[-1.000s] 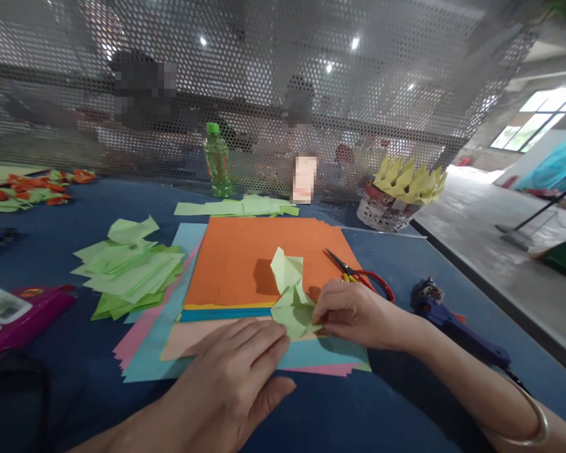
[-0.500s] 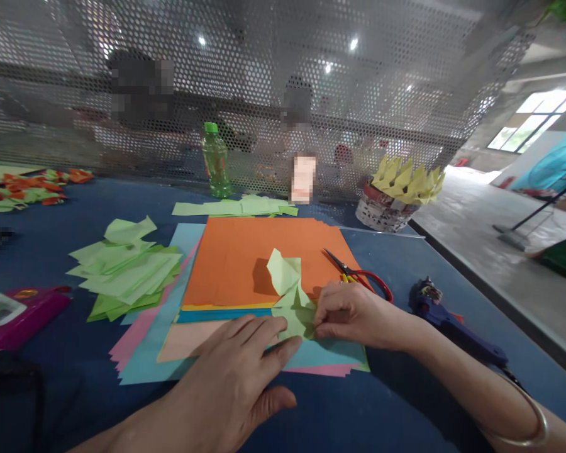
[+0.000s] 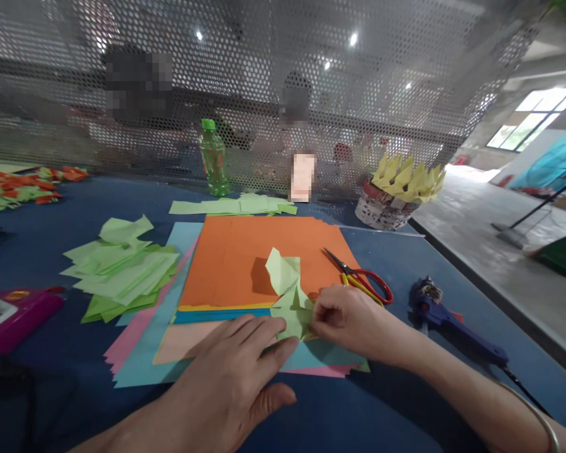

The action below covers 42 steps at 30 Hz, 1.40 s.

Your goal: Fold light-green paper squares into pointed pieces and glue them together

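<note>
A light green folded paper piece (image 3: 287, 296) lies on a stack of coloured sheets, topped by an orange sheet (image 3: 245, 258). My left hand (image 3: 231, 377) lies flat with fingers stretched out, its fingertips pressing the paper's lower left edge. My right hand (image 3: 344, 318) pinches the paper's right side with closed fingers. The paper's upper flap stands up, curled, above both hands.
Red-handled scissors (image 3: 363, 280) and a blue glue gun (image 3: 446, 321) lie to the right. A pile of green paper pieces (image 3: 117, 267) sits at left, more green strips (image 3: 236, 204) behind. A green bottle (image 3: 210, 157), a basket with yellow folded pieces (image 3: 396, 195), a perforated screen with people behind.
My left hand's fingers slid right onto the green paper. My right hand shifted slightly left, still pinching it. The view drifted a little.
</note>
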Tool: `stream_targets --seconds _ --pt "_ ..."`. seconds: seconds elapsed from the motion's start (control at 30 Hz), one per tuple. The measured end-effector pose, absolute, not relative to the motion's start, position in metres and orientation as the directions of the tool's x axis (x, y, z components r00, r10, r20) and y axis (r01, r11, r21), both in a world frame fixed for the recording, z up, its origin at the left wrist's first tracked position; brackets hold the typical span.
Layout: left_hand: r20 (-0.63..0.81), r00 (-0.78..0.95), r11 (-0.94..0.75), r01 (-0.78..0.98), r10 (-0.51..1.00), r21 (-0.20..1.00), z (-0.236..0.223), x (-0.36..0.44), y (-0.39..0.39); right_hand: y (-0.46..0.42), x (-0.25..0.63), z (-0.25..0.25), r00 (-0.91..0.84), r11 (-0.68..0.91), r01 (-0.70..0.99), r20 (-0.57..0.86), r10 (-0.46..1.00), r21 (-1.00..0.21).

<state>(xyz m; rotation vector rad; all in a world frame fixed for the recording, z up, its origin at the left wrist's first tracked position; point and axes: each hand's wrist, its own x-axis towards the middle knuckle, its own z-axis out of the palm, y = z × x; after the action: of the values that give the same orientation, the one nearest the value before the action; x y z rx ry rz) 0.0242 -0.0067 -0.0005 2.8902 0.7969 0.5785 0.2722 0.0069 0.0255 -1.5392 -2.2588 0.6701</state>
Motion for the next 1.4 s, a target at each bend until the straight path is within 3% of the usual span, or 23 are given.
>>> stream_targets --seconds 0.27,0.83,1.4 --pt "0.346 0.809 -0.879 0.453 0.474 0.146 -0.0003 0.0245 -0.0042 0.0028 0.2658 0.0234 -0.34 0.325 0.812 0.058 0.939 -0.484" --pt "0.193 0.821 -0.842 0.504 0.537 0.194 -0.0061 0.0322 -0.0042 0.005 0.2707 0.02 -0.378 0.36 0.799 0.064 0.924 -0.481" --pt "0.227 0.822 -0.852 0.498 0.523 0.161 -0.0038 0.0327 -0.0037 0.0041 0.2688 0.0252 -0.359 0.333 0.819 0.036 0.933 -0.468"
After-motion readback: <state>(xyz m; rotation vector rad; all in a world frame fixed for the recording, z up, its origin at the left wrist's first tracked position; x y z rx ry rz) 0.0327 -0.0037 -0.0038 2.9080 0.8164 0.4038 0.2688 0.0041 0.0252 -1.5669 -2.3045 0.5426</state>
